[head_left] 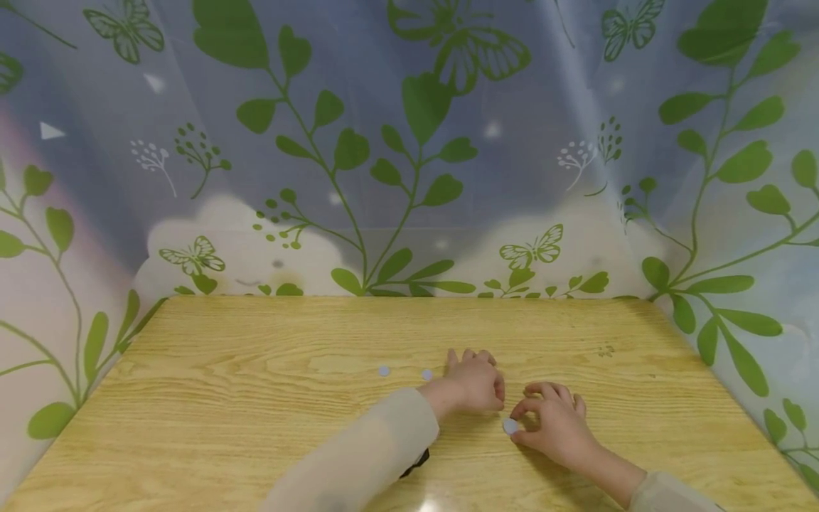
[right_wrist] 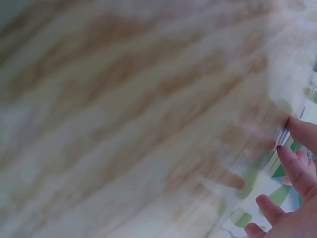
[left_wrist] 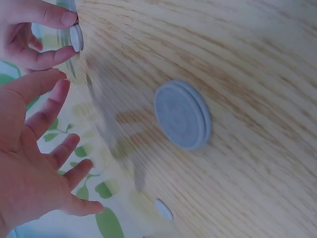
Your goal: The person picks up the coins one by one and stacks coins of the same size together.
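Note:
Between thumb and index finger, my right hand [head_left: 559,427] pinches a small pale grey round disc [head_left: 510,426] by its edges, close to the tabletop. My left hand [head_left: 473,380] hovers just left of it; in the left wrist view its fingers [left_wrist: 52,111] are spread and nothing shows between them. Two more pale discs, one at the far left [head_left: 384,371] and one beside the left wrist [head_left: 426,374], lie flat on the table. The nearer disc [left_wrist: 181,115] in the left wrist view has a double edge; whether it is two stacked pieces I cannot tell. The right wrist view shows the held disc [right_wrist: 282,135] edge-on.
The yellow wood-grain table [head_left: 256,427] ends at the back against a hanging curtain [head_left: 358,178] printed with green leaves and butterflies. More curtain closes in both sides. A dark strap [head_left: 416,464] shows beneath the left sleeve [head_left: 365,448].

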The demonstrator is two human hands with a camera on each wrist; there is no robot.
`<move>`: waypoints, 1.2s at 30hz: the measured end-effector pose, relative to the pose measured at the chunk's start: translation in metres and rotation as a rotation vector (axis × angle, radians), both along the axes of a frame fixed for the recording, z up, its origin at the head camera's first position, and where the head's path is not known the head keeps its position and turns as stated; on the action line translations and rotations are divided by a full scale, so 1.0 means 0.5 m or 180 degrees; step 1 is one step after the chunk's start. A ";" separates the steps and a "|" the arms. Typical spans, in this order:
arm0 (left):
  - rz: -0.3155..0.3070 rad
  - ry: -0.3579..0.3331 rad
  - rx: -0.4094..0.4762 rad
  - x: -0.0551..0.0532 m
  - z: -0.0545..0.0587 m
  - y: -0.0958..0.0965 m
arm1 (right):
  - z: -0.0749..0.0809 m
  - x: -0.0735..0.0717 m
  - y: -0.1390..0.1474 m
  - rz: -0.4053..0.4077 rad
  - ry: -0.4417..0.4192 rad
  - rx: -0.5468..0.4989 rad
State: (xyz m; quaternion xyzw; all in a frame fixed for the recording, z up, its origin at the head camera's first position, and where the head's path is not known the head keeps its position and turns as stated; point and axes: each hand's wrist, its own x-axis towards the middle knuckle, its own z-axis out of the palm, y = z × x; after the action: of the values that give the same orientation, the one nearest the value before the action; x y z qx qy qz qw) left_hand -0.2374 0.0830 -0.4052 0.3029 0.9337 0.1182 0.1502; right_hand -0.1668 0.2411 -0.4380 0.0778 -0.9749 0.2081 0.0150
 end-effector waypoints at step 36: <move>0.0180 0.0261 0.0795 -0.036 -0.019 -0.211 | -0.009 0.004 -0.005 0.0094 0.0225 0.0239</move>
State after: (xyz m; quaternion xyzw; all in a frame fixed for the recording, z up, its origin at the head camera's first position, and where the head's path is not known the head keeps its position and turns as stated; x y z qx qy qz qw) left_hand -0.2555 -0.0227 -0.4146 0.2973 0.9252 0.2252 0.0696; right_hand -0.1646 0.2387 -0.4423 0.1000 -0.9796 0.1687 0.0435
